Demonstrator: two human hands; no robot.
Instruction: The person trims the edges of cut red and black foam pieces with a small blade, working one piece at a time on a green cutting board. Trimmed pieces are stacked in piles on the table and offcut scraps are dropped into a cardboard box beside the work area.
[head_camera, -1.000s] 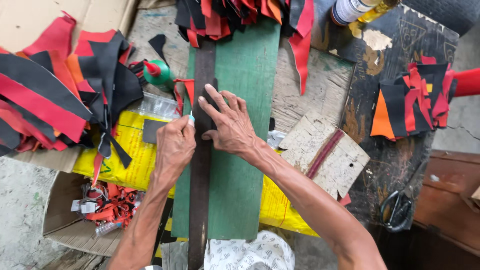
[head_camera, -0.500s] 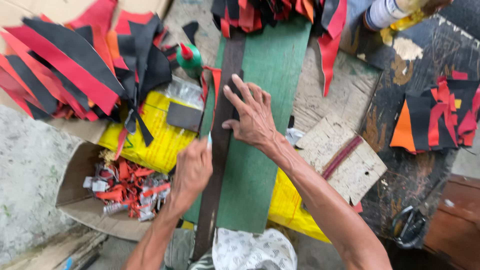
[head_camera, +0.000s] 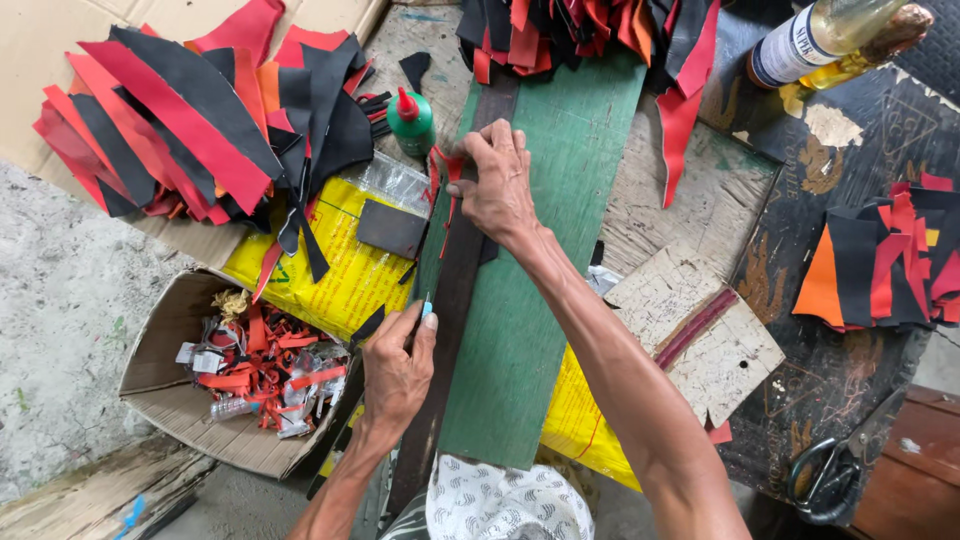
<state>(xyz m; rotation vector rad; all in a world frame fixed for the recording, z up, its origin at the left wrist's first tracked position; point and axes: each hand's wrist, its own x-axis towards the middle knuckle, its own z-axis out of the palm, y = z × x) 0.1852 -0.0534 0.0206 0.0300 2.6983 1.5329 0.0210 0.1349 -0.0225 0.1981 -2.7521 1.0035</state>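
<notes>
Below my head camera, from the left edge, a corrugated cardboard box (head_camera: 160, 385) sits on rough concrete, holding red trimmings and crumpled clear plastic. Above it, a fanned pile of red and black offcuts (head_camera: 190, 120) lies on flat cardboard, each piece long, curved and matte, like thin leather or felt. Next comes a glossy yellow plastic sack (head_camera: 330, 270), with a small green glue bottle (head_camera: 411, 122) standing at its top. My left hand (head_camera: 395, 375) is closed in a narrow pinch around a slim blade with a pale blue tip (head_camera: 427, 308), pressed to the left edge of a long dark strip (head_camera: 455, 300). That strip lies on a green board (head_camera: 540, 300), its long axis running from my lap straight away from me; the left hand is the nearer one. My right hand (head_camera: 495, 190) sits farther up the strip, fingers bent and pressing down, pinning it flat. To the right are a worn pale wooden block (head_camera: 700, 320), a smaller stack of black, red and orange pieces (head_camera: 880, 260) and black-handled scissors (head_camera: 830, 470).
</notes>
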